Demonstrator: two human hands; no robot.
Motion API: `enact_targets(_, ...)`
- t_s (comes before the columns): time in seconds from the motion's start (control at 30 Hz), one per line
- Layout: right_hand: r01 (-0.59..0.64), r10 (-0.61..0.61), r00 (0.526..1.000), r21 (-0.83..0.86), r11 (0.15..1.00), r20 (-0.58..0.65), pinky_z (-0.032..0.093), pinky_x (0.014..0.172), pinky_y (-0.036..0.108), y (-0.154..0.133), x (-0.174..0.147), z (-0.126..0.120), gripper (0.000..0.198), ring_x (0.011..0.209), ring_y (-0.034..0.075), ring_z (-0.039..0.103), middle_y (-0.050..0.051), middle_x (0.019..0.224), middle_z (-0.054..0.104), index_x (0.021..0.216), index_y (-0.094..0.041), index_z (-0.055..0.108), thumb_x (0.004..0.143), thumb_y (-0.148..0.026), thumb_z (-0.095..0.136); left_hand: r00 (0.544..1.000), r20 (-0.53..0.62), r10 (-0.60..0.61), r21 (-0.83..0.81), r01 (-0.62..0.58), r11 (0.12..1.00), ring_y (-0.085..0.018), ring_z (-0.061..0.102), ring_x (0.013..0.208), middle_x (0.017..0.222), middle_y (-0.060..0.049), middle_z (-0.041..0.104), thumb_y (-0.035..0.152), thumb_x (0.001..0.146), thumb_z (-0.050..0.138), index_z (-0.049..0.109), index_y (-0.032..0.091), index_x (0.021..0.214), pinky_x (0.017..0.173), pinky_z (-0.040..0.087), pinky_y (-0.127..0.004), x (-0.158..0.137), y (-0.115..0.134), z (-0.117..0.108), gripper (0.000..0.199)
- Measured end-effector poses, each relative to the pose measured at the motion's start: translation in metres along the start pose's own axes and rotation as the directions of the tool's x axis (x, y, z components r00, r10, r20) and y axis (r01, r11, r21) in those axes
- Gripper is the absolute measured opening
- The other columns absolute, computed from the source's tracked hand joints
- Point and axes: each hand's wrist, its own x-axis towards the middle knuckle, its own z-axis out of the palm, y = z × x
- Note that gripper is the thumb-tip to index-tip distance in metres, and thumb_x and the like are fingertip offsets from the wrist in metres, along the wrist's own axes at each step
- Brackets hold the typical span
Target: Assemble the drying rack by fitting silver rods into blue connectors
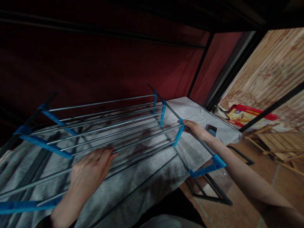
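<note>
A partly assembled rack [133, 122] of thin metal rods, dark side tubes and blue plastic connectors lies across a grey blanket [142, 190]. My left hand [91, 169] is closed over one of its long metal rods, near the front. At the right side, my right hand [193, 128] is closed around the dark side tube beside a blue connector [178, 134]; some of its fingers are hidden behind the tube. Another blue connector [209, 167] sits at the near end of that tube, below my right forearm. More blue connectors [45, 145] join the rods at the left.
A phone [211, 129] lies on the blanket beyond my right forearm. Several loose dark tubes [35, 171] rest at the left. On the tiled floor stand wooden slatted pieces [277, 145], with a red and yellow box [249, 114] behind. Dark bed-frame posts [201, 63] rise around the blanket.
</note>
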Motion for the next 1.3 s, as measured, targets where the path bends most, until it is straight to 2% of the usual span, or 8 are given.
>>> enact_targets(0.3, -0.004, 0.004, 1.0, -0.024, 1.0, -0.008, 0.057, 0.099, 0.036, -0.001, 0.002, -0.001, 0.039, 0.096, 0.021, 0.067, 0.002, 0.099, 0.075, 0.104, -0.023, 0.08, 0.084, -0.053, 0.065, 1.0, 0.007, -0.003, -0.021, 0.004, 1.0, -0.023, 0.069, 0.075, 0.085, -0.007, 0.074, 0.033, 0.101, 0.055, 0.071, 0.019, 0.102, 0.064, 0.044, -0.034, -0.002, -0.001, 0.002, 0.021)
enact_targets(0.6, -0.016, 0.016, 1.0, 0.002, 1.0, 0.004, 0.056, 0.101, 0.039, 0.0, 0.002, -0.001, 0.04, 0.096, 0.022, 0.069, 0.003, 0.096, 0.075, 0.104, -0.023, 0.079, 0.086, -0.055, 0.064, 0.999, 0.001, 0.033, 0.009, -0.033, 0.999, -0.023, 0.068, 0.071, 0.082, -0.007, 0.073, 0.028, 0.101, 0.056, 0.069, 0.017, 0.1, 0.062, 0.043, -0.034, 0.0, 0.002, 0.001, 0.017)
enact_targets(1.0, -0.013, 0.013, 1.0, -0.036, 0.999, 0.009, 0.057, 0.104, 0.041, -0.003, 0.001, 0.0, 0.039, 0.097, 0.022, 0.071, 0.003, 0.095, 0.077, 0.101, -0.022, 0.079, 0.087, -0.055, 0.063, 1.0, 0.01, 0.023, 0.004, -0.023, 1.0, -0.021, 0.068, 0.069, 0.079, -0.005, 0.072, 0.028, 0.102, 0.055, 0.069, 0.018, 0.096, 0.061, 0.042, -0.033, 0.002, 0.003, 0.001, 0.018)
enact_targets(1.1, -0.017, 0.017, 1.0, -0.037, 0.999, 0.019, 0.058, 0.104, 0.039, 0.0, 0.0, -0.002, 0.036, 0.101, 0.022, 0.072, 0.004, 0.101, 0.078, 0.1, -0.023, 0.079, 0.088, -0.054, 0.064, 0.999, 0.043, 0.011, -0.013, -0.01, 1.0, -0.019, 0.067, 0.069, 0.08, -0.004, 0.072, 0.03, 0.104, 0.05, 0.067, 0.018, 0.096, 0.06, 0.041, -0.032, 0.004, 0.007, -0.003, 0.023)
enact_targets(1.17, -0.041, 0.04, 0.999, -0.026, 0.999, -0.019, 0.061, 0.101, 0.038, 0.005, 0.001, -0.005, 0.033, 0.102, 0.023, 0.074, 0.004, 0.101, 0.078, 0.099, -0.024, 0.079, 0.088, -0.052, 0.065, 0.995, 0.094, -0.018, -0.033, 0.021, 0.999, -0.019, 0.068, 0.071, 0.082, -0.004, 0.072, 0.032, 0.106, 0.046, 0.066, 0.019, 0.096, 0.061, 0.042, -0.031, 0.006, 0.011, -0.006, 0.026)
enact_targets(1.3, -0.054, 0.055, 0.998, 0.038, 0.998, -0.023, 0.061, 0.097, 0.025, 0.017, 0.007, -0.013, 0.023, 0.107, 0.02, 0.075, 0.003, 0.109, 0.08, 0.097, -0.026, 0.08, 0.087, -0.044, 0.069, 0.976, 0.205, -0.079, -0.056, 0.093, 0.994, -0.019, 0.068, 0.076, 0.082, -0.004, 0.071, 0.034, 0.106, 0.047, 0.063, 0.02, 0.092, 0.063, 0.041, -0.03, 0.008, 0.015, -0.011, 0.026)
